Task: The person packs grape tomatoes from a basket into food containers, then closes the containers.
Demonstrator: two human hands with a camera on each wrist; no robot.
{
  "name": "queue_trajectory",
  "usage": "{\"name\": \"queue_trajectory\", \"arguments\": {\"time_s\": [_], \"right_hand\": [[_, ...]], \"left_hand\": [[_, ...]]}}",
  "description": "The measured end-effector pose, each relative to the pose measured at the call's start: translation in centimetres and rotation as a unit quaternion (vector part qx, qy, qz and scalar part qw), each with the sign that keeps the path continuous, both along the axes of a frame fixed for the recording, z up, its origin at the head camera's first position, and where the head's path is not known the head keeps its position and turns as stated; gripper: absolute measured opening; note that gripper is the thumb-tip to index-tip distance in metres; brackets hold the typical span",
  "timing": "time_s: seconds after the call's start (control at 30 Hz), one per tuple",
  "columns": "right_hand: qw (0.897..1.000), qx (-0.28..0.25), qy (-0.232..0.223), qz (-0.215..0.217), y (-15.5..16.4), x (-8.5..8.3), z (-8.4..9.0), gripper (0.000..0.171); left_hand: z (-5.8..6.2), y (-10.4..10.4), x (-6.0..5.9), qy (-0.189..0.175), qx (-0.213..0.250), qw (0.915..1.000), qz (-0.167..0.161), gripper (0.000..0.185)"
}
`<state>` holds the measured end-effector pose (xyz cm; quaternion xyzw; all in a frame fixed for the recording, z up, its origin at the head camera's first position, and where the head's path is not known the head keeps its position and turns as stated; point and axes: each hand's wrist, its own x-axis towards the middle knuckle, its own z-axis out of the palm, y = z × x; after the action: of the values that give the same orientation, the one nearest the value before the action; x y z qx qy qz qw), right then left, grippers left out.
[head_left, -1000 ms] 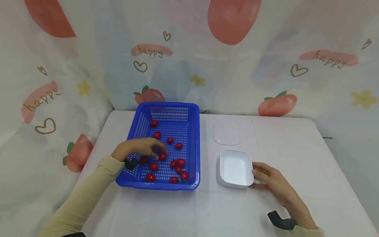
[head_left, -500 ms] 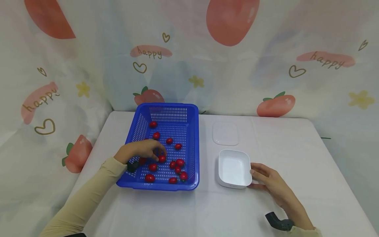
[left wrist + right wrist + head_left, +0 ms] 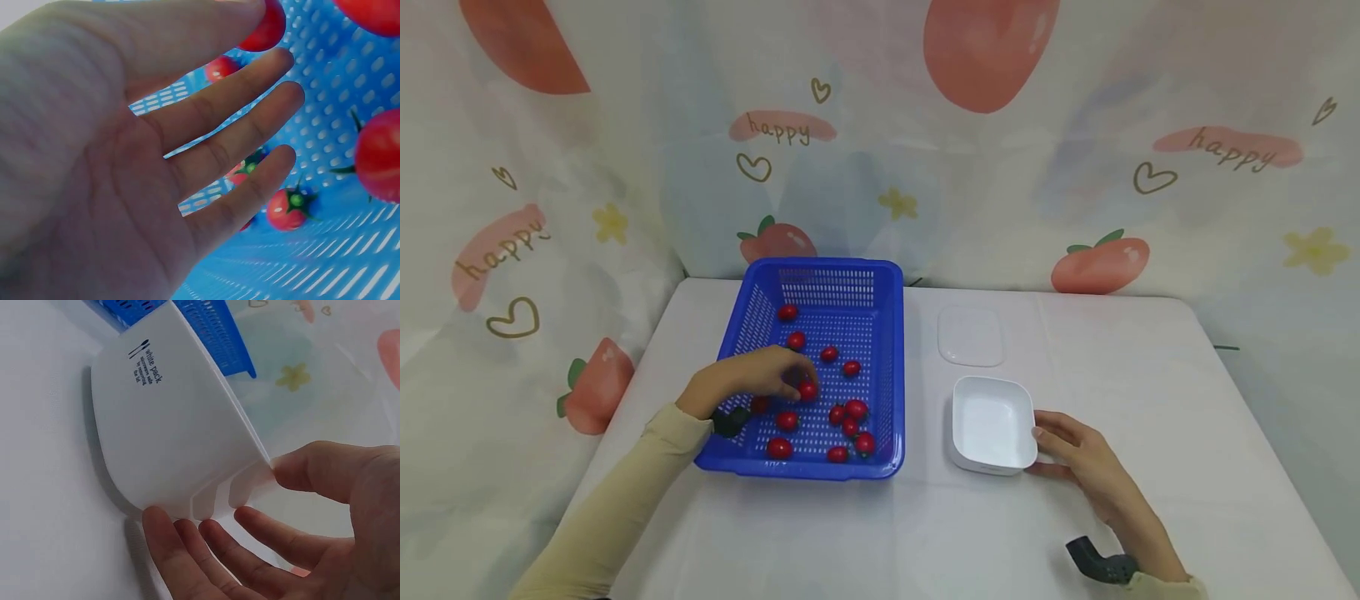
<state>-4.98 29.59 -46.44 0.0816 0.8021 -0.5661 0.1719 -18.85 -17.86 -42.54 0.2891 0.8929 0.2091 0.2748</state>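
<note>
A blue slotted basket [image 3: 820, 268] holds several red cherry tomatoes [image 3: 787, 420]. My left hand [image 3: 758, 375] reaches into it from the left and pinches one tomato [image 3: 807, 390] at its fingertips. In the left wrist view the left hand [image 3: 125, 162] shows its forefinger tip on that tomato [image 3: 270, 28], the other fingers spread straight, and more tomatoes [image 3: 290, 209] lie below. A white square bowl [image 3: 992, 425], with nothing in it, stands right of the basket. My right hand [image 3: 1078, 457] rests against its right wall. In the right wrist view the right hand [image 3: 300, 544] touches the bowl [image 3: 169, 425] with thumb and fingertips.
A clear square lid [image 3: 971, 337] lies flat behind the bowl. Everything sits on a white table [image 3: 1150, 375] backed by a printed curtain. Dark wrist cameras show at the left wrist [image 3: 730, 421] and the right wrist [image 3: 1097, 565]. The basket's corner [image 3: 215, 334] shows past the bowl.
My left hand has drawn slightly back and left, and the tomato at its fingertips has shifted with it. The right hand stays at the bowl.
</note>
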Motion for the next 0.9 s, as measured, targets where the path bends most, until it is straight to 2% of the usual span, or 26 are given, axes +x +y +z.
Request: {"name": "queue_trajectory", "arguments": {"time_s": [0.23,0.47,0.77,0.9], "right_hand": [[0.996,0.085,0.004,-0.031,-1.4,0.0,0.3,0.055],[0.992,0.120,0.002,-0.047,-2.4,0.2,0.3,0.060],[0.987,0.147,0.032,-0.061,-3.2,0.3,0.0,0.060],[0.985,0.155,0.037,-0.068,-3.3,0.3,0.0,0.057]], "left_hand": [[1.7,0.0,1.5,0.042,0.014,0.9988,0.020,0.024],[2.7,0.4,3.1,0.090,0.048,0.9942,0.035,0.028],[3.8,2.1,5.3,0.138,0.129,0.9802,0.059,0.039],[3.7,3.3,6.1,0.167,0.160,0.9712,0.057,0.040]]}}
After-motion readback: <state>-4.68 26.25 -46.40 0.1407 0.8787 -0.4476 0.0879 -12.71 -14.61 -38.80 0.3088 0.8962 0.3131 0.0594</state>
